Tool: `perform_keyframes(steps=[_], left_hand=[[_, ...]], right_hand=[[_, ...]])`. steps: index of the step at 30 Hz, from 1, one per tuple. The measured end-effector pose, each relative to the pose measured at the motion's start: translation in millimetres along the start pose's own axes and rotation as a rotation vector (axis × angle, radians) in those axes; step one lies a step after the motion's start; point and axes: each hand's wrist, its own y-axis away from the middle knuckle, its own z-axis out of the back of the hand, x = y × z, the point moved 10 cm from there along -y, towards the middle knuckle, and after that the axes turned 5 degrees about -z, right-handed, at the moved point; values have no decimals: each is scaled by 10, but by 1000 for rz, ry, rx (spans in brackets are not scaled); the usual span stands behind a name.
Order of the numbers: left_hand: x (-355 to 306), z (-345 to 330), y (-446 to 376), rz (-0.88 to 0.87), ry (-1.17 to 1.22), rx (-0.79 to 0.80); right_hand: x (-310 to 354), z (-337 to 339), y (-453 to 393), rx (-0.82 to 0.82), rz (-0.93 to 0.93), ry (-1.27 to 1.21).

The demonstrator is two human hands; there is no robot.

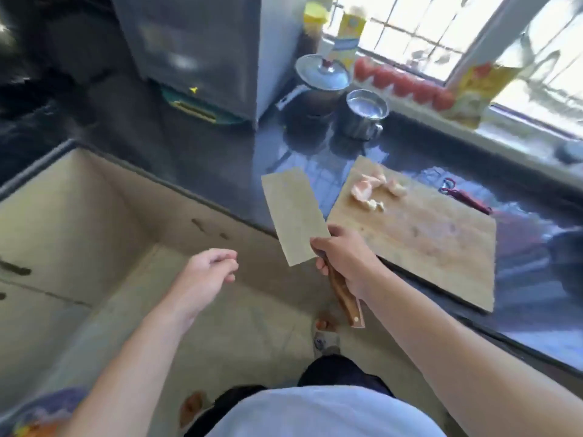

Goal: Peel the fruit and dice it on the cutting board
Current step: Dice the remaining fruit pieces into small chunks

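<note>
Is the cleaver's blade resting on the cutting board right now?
No, the right hand holds the cleaver in the air, left of the cutting board, with its blade clear of the wood.

near half of cutting board [435, 247] bare, fruit pieces [372, 190] crowd its far corner, red peeler [463, 197] beside far edge, steel cup [366, 113] and lidded pot [321, 78] block table [220, 171] behind
</note>
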Motion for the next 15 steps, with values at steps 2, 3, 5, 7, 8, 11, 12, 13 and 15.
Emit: perform_keyframes(steps=[2,3,5,7,8,11,12,13,15], left_hand=[[-321,-155,-98,-45,-79,63],[-445,-241,-140,-60,-115,85],[-682,-510,-216,-95,-169,120],[-882,-910,-254,-131,-202,167],[-950,-1149,-273,-139,-219,195],[-998,-1937,-339,-139,-276,271],[-969,-2209,-385,-123,-283,276],[-933,-2459,-423,-95,-283,263],[-882,-2884,-512,-48,-306,223]], right_hand=[[-132,464,100,-159,-25,-109],[-243,673,151,-219,-45,-162],[-477,1097,259,-313,-76,-242],[-736,1549,263,-380,-97,-294],[-868,1780,222,-410,-110,-308],[-1220,2435,8,-479,-170,-313],[-1325,2657,-75,-487,-175,-322],[-1401,2877,-121,-485,-176,-313],[-1561,3283,-170,-466,-190,-270]])
